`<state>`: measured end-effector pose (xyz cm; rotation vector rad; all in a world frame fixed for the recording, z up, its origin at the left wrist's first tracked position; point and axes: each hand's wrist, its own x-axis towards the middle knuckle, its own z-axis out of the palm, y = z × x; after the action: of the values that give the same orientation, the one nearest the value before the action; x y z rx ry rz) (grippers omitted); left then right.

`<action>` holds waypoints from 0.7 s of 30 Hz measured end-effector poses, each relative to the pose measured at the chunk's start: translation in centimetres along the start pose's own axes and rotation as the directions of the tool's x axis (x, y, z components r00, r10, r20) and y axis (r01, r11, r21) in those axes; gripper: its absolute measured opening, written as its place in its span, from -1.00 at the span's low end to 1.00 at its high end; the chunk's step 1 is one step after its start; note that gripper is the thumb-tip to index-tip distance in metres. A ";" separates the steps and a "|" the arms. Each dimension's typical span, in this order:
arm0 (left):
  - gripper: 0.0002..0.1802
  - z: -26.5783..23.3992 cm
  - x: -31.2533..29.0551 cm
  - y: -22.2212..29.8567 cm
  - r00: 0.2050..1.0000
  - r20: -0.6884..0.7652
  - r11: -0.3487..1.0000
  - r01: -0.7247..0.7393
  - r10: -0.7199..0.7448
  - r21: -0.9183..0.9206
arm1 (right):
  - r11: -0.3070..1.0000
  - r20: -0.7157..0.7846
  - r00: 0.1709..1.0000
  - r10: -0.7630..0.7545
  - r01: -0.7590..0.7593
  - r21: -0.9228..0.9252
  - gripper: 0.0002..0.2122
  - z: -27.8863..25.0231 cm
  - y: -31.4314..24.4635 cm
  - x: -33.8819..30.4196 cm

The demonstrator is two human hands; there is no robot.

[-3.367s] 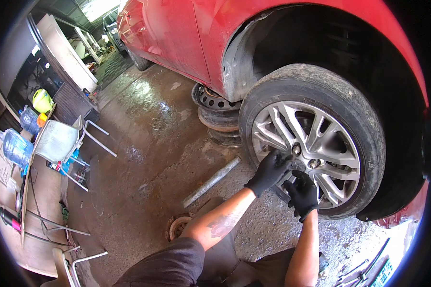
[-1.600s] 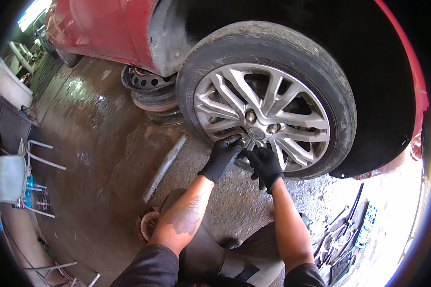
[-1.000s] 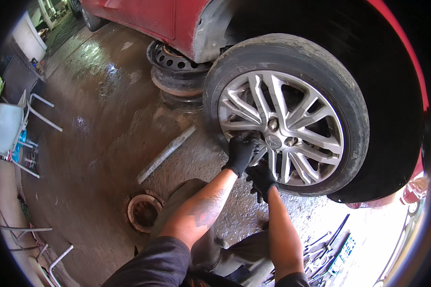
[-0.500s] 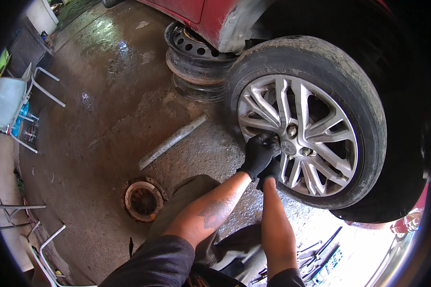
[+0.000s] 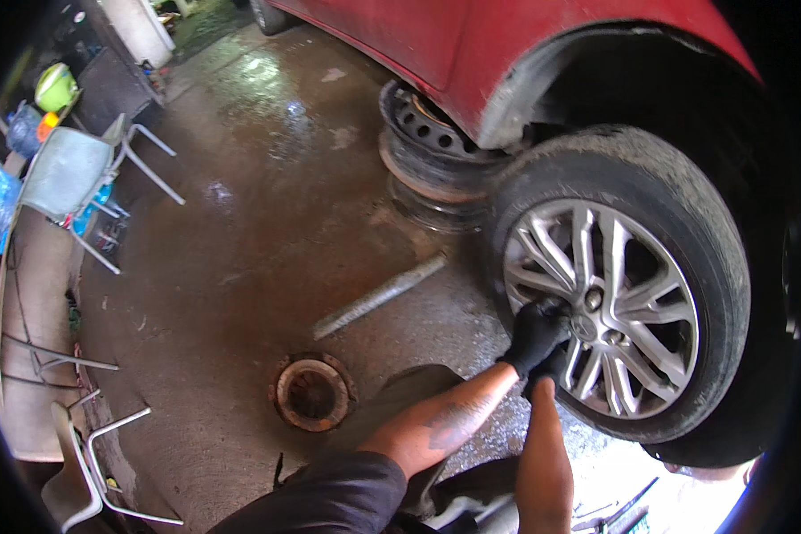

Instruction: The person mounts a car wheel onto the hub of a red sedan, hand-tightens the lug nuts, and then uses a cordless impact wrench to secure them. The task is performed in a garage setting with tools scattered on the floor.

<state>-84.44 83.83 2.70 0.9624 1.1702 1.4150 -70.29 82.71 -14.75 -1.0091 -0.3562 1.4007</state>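
Observation:
A wheel (image 5: 610, 322) with a silver multi-spoke alloy rim and a worn black tyre stands at the wheel arch of a red car. My left hand (image 5: 538, 335), in a black glove, is closed at the left of the rim's centre cap (image 5: 584, 327); whatever its fingers hold is hidden. Just below it is my right hand (image 5: 547, 367), also black-gloved, close against the lower spokes. Its fingers are mostly covered by the left hand and the rim. Two lug nuts (image 5: 614, 338) show beside the cap.
Bare steel rims (image 5: 436, 165) are stacked under the red car's sill (image 5: 436, 53). A metal pipe (image 5: 381, 296) and a rusty round hub-like part (image 5: 313, 392) lie on the wet concrete floor. Chairs (image 5: 71, 173) line the left side. Tools (image 5: 627, 509) lie at the lower right.
The view has shifted up and to the left, so the wheel and floor items appear lower and further right. Both hands stay by the wheel's centre.

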 end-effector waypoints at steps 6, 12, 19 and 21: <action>-0.75 0.7 -0.7 -0.9 0.993 -0.051 0.990 -0.104 0.109 0.099 | 0.499 -0.140 0.987 -0.075 -0.085 -0.863 -0.56 3.0 -2.5 -3.1; -0.78 1.0 -0.8 -0.7 0.984 -0.040 0.978 -0.169 0.175 0.124 | 0.511 -0.166 0.979 -0.115 -0.085 -0.855 -0.57 3.9 -3.3 -2.7; -0.81 1.3 -0.9 -0.2 0.948 -0.030 0.913 -0.296 0.317 0.282 | 0.523 -0.178 0.974 -0.139 -0.080 -0.848 -0.59 4.0 -3.8 -2.6; -0.80 1.1 -1.0 -0.3 0.951 -0.048 0.929 -0.286 0.305 0.233 | 0.530 -0.176 0.976 -0.132 -0.081 -0.844 -0.60 4.2 -3.7 -2.8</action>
<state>-83.15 83.05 2.65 1.2920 1.3076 1.5968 -71.54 82.27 -8.64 -1.9468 -0.9500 1.0258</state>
